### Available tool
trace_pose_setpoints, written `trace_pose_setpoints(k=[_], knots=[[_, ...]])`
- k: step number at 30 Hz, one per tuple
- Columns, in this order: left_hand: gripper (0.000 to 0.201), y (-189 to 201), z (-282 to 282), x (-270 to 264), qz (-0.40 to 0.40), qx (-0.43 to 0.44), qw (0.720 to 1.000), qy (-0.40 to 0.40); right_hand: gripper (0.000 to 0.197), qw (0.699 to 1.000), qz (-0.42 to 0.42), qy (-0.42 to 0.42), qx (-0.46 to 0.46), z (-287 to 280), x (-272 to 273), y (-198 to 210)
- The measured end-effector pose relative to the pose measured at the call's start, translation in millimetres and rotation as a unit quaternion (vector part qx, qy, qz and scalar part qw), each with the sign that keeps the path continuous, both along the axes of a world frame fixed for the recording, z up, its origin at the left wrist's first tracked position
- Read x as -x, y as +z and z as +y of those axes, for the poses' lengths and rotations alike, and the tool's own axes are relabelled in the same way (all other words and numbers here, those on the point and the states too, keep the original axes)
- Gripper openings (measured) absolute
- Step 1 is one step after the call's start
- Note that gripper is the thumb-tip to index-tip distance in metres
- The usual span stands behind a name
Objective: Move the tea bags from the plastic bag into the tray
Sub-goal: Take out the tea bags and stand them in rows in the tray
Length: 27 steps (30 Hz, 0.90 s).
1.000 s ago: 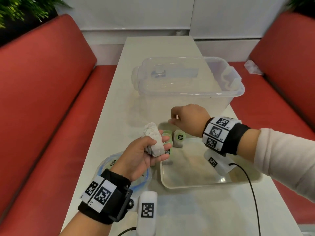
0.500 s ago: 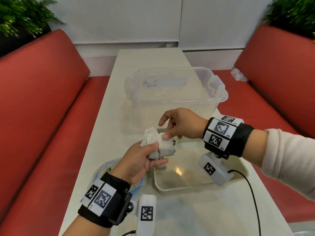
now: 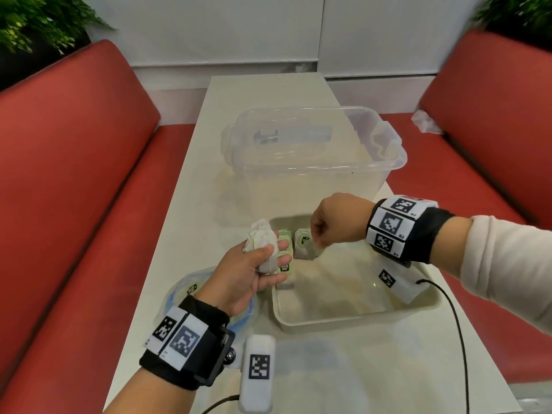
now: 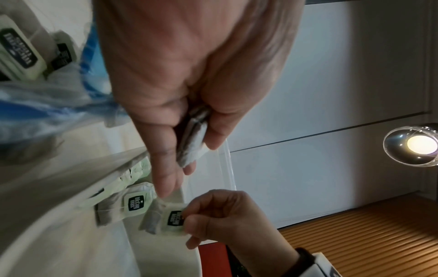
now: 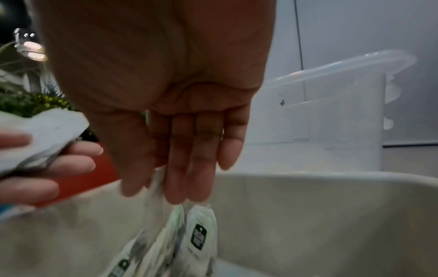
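Note:
My left hand (image 3: pixel 268 258) grips a bunch of white tea bags (image 3: pixel 261 243) above the tray's near-left corner; the same bunch (image 4: pixel 193 144) shows in the left wrist view. My right hand (image 3: pixel 318 239) pinches one tea bag (image 4: pixel 175 219) by its green label between thumb and forefinger, low over the far-left corner of the beige tray (image 3: pixel 358 321). Several tea bags (image 3: pixel 304 243) stand along the tray's left wall, and they show as green-labelled tea bags (image 5: pixel 201 234) below my right fingers. The clear plastic bag (image 3: pixel 185 291) lies under my left wrist with more tea bags (image 4: pixel 21 48) in it.
A large clear storage bin (image 3: pixel 313 144) stands on the white table just behind the tray. Red bench seats (image 3: pixel 74 189) run along both sides of the table. A cable (image 3: pixel 457 339) trails from my right wrist over the tray's right corner.
My right hand went from the tray to the bunch in my left hand, took one tea bag, and is back over the tray's far-left corner with it. My left hand stayed put.

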<state>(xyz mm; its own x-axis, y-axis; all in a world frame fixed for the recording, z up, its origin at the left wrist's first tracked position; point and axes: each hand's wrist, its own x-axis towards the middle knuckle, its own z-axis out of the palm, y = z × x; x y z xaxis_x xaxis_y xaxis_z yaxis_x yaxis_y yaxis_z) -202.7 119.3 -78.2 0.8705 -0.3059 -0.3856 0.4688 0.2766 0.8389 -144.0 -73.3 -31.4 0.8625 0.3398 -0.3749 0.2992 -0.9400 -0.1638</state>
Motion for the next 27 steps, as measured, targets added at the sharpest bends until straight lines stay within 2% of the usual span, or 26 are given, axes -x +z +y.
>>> trace_pose_setpoints(k=[4, 14, 19, 27], knots=[[0.028, -6, -2, -2, 0.002, -0.025, 1.000, -0.006, 0.022, 0.998, 0.007, 0.026, 0.053, 5, -10, -18], [0.028, -13, -1, -3, 0.012, -0.023, 1.000, -0.002, 0.010, 0.993, 0.006, 0.055, 0.107, 18, -26, -48], [0.026, -15, 0, -3, 0.015, -0.019, 1.000, -0.001, 0.016, 0.990, -0.045, 0.046, 0.124, 20, -30, -57], [0.026, -15, 0, -2, 0.020, -0.015, 1.000, 0.003, 0.015, 0.990, -0.065, 0.033, 0.120, 21, -31, -60]])
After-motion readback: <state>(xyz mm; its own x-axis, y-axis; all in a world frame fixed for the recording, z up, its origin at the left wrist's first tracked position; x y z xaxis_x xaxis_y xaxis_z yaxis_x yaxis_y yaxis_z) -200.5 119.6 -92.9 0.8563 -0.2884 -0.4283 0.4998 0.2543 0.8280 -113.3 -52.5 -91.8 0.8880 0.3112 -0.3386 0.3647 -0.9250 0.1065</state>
